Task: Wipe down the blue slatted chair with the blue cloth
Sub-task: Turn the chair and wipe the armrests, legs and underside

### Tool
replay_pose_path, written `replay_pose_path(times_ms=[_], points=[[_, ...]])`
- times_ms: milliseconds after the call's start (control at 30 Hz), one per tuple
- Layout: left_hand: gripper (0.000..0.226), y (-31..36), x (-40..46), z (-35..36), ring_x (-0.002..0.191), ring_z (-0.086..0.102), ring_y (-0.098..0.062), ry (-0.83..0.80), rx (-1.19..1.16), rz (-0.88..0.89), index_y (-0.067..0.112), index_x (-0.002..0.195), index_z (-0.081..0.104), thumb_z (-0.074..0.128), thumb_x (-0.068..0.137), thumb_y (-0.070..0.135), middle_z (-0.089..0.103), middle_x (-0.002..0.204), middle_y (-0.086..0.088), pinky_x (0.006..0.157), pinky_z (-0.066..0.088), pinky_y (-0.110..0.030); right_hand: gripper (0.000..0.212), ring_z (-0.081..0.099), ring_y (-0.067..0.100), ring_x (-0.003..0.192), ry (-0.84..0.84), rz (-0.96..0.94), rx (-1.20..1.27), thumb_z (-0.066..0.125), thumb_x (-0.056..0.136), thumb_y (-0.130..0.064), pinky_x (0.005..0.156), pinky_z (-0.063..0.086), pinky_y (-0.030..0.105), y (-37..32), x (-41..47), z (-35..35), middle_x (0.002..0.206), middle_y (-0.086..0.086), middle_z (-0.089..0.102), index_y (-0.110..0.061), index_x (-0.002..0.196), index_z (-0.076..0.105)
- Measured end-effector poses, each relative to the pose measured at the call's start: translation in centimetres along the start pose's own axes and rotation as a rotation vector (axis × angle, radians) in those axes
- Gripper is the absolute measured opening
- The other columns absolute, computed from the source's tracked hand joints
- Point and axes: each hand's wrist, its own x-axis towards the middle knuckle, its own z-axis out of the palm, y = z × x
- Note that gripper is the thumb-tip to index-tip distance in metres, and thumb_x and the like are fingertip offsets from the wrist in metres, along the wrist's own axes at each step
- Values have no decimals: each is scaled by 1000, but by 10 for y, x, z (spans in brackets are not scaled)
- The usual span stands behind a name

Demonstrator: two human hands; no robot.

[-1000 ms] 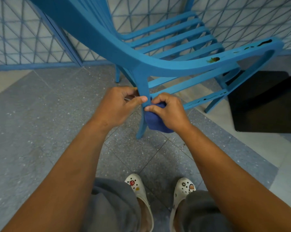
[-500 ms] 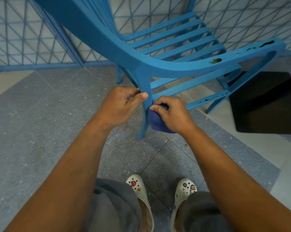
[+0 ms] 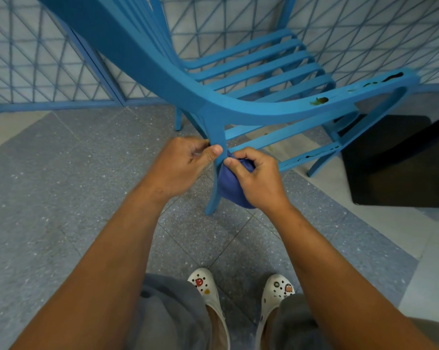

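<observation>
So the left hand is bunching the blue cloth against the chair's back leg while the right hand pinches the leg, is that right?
Hands are swapped. In the head view the right hand bunches the blue cloth against the chair's back leg, while the left hand pinches the leg.

I've slid both hands and the cloth (image 3: 232,184) slightly higher up the chair leg (image 3: 217,173).

Letter "m" on round charm, right white clog (image 3: 276,296); no other legible text.
</observation>
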Motion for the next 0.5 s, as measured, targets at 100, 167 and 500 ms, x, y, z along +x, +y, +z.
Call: replay_pose_path(times_ms=[100,167,500], points=[[51,-1,0,-1,92,72,-34,3,-5,-4,26,111,75,52,91,67,76,94,-12,80,56,-54,13,66,14,81,-29,71,-38,71,91,-31,77,54,41,14,-4,5,81,-7,70,-19,87,71],[47,-1,-1,0,87,71,-35,7,16,-8,30,108,76,51,91,66,75,89,-14,76,55,-54,14,65,16,77,-74,153,-75,71,92,-31,76,53,47,29,-10,10,77,-6,69,-19,84,70],[51,2,-2,-2,99,71,-5,-12,14,-22,20,114,76,52,92,59,77,103,9,86,56,-39,15,70,8,94,-68,145,84,68,91,-28,86,57,39,-6,-9,2,96,-10,74,-22,104,73]])
